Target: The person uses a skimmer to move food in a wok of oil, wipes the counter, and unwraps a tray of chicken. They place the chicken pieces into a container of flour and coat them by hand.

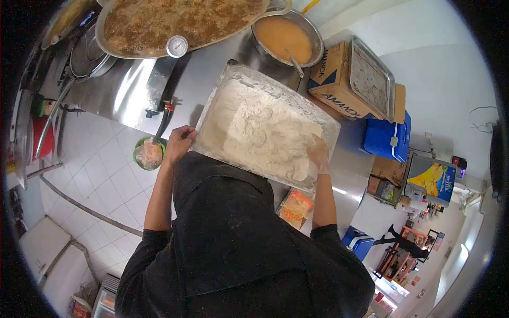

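We note a clear plastic tub [265, 124] dusted matt with rough, powdery flour [265, 132]. The tabletop [138, 90] is glossy stainless steel. The box [331, 79] is matt cardboard, the cooler [384, 138] smooth blue plastic, the floor [106, 169] glossy white tile.

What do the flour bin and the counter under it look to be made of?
Flour bin: apparently clear plastic, dusted cloudy white; the flour shows through its wall. Counter: likely stainless steel, brushed and shiny, with bright reflections.
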Demonstrator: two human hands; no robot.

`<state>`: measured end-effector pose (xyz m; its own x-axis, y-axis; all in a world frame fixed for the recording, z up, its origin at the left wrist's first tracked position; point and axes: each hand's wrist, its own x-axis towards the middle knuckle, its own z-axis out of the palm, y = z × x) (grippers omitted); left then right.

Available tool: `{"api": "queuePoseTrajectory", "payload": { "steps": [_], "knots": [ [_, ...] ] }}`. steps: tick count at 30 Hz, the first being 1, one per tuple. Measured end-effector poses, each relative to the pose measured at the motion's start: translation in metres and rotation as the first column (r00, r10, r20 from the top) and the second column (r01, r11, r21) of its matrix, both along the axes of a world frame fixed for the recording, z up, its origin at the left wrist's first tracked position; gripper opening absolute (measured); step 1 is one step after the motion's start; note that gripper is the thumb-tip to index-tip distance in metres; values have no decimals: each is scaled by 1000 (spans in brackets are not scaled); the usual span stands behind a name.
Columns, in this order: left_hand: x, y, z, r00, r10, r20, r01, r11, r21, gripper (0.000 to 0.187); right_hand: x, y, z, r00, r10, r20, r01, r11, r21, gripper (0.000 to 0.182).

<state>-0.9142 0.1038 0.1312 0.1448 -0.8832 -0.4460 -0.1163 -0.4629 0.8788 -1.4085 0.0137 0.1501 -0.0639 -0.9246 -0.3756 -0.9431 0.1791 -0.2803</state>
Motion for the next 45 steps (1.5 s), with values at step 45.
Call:
{"api": "queuePoseTrajectory", "payload": {
  "steps": [45],
  "knots": [
    [-2, 3, 3, 1000, 19, 10, -19, 1000, 20, 18, 101, -37, -10, 956, 218, 198, -256, 947, 194, 90]
  ]
}}
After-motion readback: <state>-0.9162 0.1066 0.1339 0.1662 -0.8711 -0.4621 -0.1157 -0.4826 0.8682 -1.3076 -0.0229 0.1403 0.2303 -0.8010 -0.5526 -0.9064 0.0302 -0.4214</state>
